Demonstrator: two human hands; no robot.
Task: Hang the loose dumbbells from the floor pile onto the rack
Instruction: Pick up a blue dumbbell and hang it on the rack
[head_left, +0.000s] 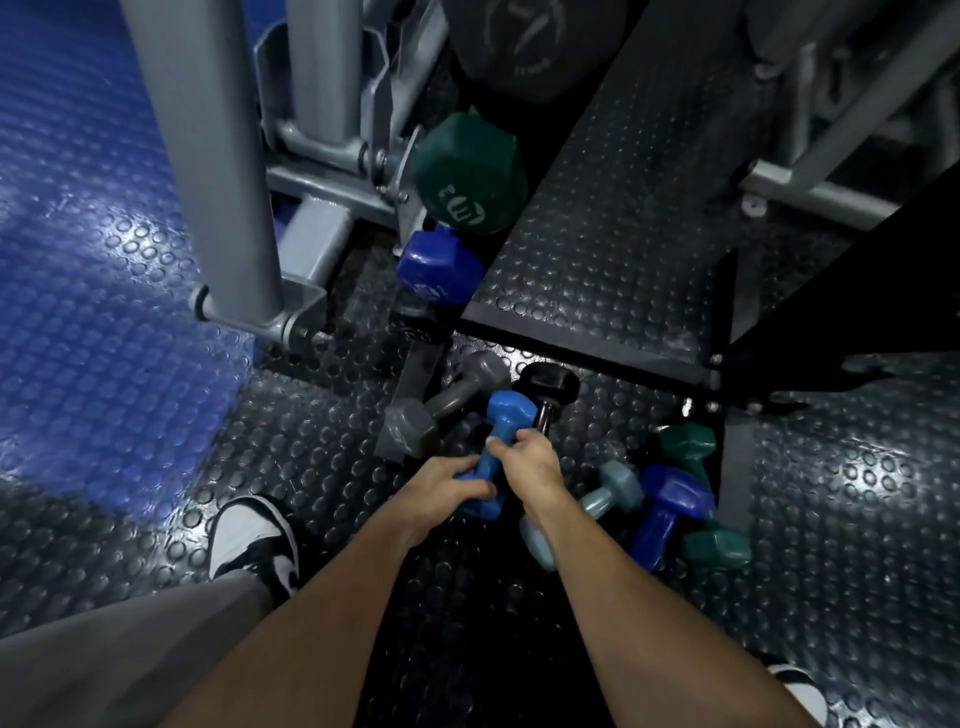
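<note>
Head view, looking down at a studded rubber floor (322, 467). Item in hand: one light blue dumbbell (501, 431), smooth coated, hexagonal heads, slim neck, tilted with one head raised. The left hand (452, 483) grips its lower end, fingers (475, 487) curled round it; the right hand (535, 457) holds the neck, fingers wrapped and clamped on it. A two-handed hold probably steadies the slick coating while the piece is lifted out of the pile. Floor pile, just beside and under the hands: a grey dumbbell (441, 410) with a dull, scuffed coating; a black dumbbell (548, 387) with rubbery head and dark metal neck, touching or nearly touching the right hand; a pale grey-blue dumbbell (608, 493) partly under the right forearm; a dark blue dumbbell (667, 506); two green dumbbells (691, 447), one mostly hidden. They lie crossed and leaning, as dropped. Rack (363, 161): grey painted steel tubing with bolted brackets, beyond the pile. By its foot sit a large green dumbbell (467, 176) and a blue dumbbell (439, 265), end-on; whether hung or resting cannot be told. A black-and-white shoe (254, 540) stands left of the arms.
</note>
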